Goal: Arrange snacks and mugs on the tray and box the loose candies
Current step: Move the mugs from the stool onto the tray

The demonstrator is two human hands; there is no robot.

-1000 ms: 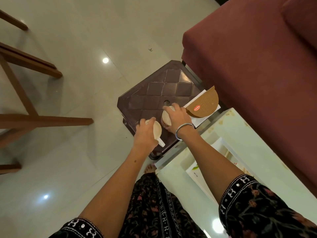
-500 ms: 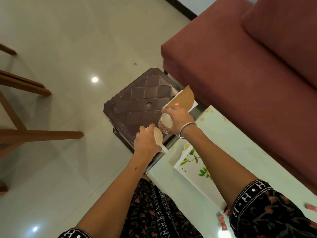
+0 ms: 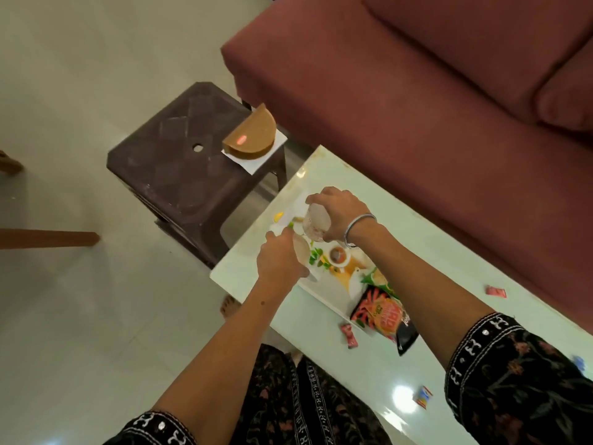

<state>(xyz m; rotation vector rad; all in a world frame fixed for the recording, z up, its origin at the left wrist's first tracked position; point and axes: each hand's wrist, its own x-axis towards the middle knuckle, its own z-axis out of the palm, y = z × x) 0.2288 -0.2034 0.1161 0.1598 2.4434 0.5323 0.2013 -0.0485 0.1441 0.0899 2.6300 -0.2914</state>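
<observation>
Each hand (image 3: 278, 258) (image 3: 337, 211) is gripping 1 mug (image 3: 301, 252) (image 3: 316, 224), tilted, over the tray (image 3: 324, 289) on a glass table (image 3: 417, 252) beside a sofa (image 3: 417, 91).

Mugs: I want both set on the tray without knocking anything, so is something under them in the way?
Nothing visible blocks them. The snack bag lies at the tray's near end, away from both mugs in the hands.

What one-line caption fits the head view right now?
Left hand and right hand each hold a mug over the printed tray on the table.
</observation>
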